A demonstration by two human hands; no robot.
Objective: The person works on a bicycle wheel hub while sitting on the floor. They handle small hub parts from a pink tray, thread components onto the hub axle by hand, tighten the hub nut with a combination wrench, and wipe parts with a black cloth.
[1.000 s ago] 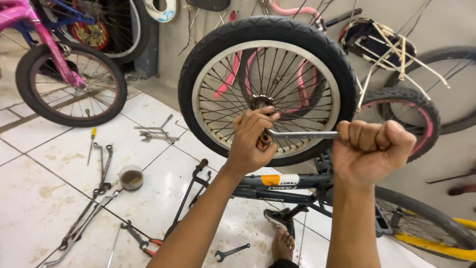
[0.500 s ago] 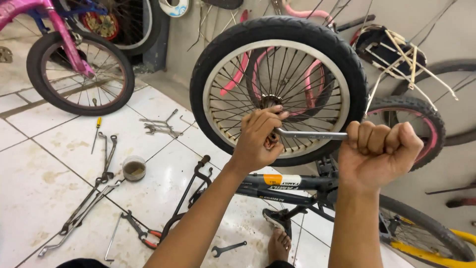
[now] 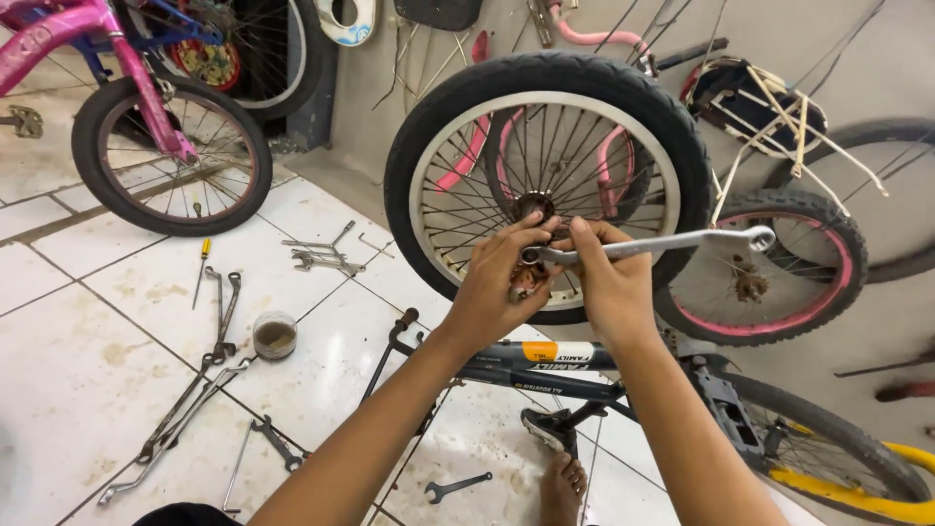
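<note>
The right hand (image 3: 609, 292) is no longer fisted around the far end of the wrench (image 3: 648, 245); half a second ago it was clenched out at the 3 o'clock end of the tool, and now it is sitting close in at the hub (image 3: 534, 206), fingers curled loosely around the shank near the working end, thumb pressing up beside the head. The free ring end is now sticking out bare to the right. By my reading, the person is resetting the tool on the axle nut rather than hauling on it, so the turning seems to be pausing for a fresh bite.

The left hand (image 3: 502, 282) is staying at the hub, fingers pinching around the nut area just under the wrench head; what exactly it is gripping is hidden by the fingers.

The wrench is lying almost level across the lower middle of the wheel (image 3: 545, 185), its long axis running from about 9 o'clock to 3 o'clock, with the outer ring end tilting slightly upward, toward 2 o'clock. Its working end is meeting the hub at the wheel's centre, between both thumbs.

The wheel is standing upright above the dark frame (image 3: 545, 362) of a bike, with tools (image 3: 219, 321) scattering over the tiled floor (image 3: 78, 360) at 8 o'clock.
</note>
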